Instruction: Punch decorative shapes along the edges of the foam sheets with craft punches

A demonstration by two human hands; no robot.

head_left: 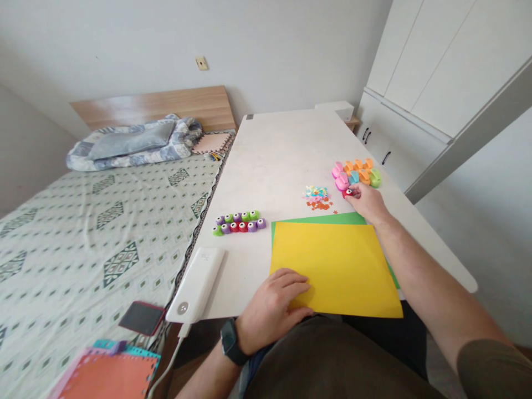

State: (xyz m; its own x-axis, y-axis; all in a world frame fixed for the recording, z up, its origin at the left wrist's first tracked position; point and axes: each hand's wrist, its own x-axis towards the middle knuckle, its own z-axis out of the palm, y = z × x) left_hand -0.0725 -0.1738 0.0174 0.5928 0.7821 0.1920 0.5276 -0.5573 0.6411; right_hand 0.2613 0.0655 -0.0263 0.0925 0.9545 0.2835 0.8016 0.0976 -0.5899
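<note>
My right hand (368, 202) has its fingers closed around a small red craft punch (346, 193) at the near side of a group of larger craft punches (354, 177) in pink, orange, blue and green. My left hand (280, 302) lies with its fingers outstretched on the lower left corner of a yellow paper sheet (341, 266), thumb apart near the table's front edge. Beneath the yellow sheet, a green sheet (324, 218) shows along the top and right. Left of the right hand is a pile of small paper cut-outs (316, 194), blue, yellow, pink and orange.
Two rows of small purple, green and red craft punches (239, 223) stand on the left of the white table (286, 144). A white power strip (199, 280) with a cable lies at the front left corner. Beside the table is a bed (83, 221) with a dark tablet (142, 318).
</note>
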